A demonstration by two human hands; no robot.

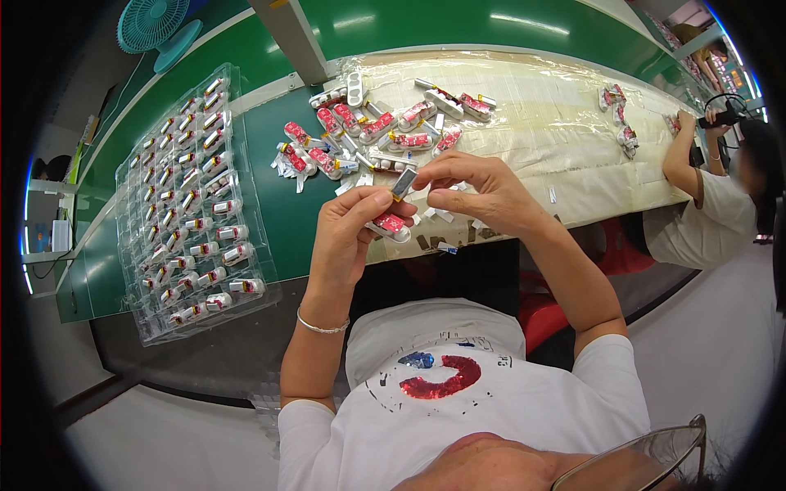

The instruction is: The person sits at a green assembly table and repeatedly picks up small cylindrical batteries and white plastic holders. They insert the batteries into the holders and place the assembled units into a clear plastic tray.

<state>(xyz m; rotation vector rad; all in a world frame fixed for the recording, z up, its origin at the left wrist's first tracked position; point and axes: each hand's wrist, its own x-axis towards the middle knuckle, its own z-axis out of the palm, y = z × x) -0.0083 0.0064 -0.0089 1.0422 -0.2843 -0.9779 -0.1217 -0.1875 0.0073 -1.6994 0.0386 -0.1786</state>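
Observation:
My left hand point(354, 219) is closed on a small white oblong casing with a red inside point(390, 227). A flat silver battery cell with a yellow end point(404, 185) stands up from it at my left thumb. My right hand point(475, 190) is at the cell's right edge, its index fingertip close against it. The right thumb and index are curled with a small gap between their tips; I cannot make out anything in them. Just beyond my hands lies a pile of similar red-and-white casings point(378, 127), several with silver cells.
A clear plastic tray point(131, 245) with rows of casings and cells stands at the left. White paper strips point(300, 182) lie beside the pile. A metal post point(293, 41) rises behind it. A turquoise fan point(153, 26) is far left. At the right sits a co-worker point(696, 204) near more casings point(618, 114).

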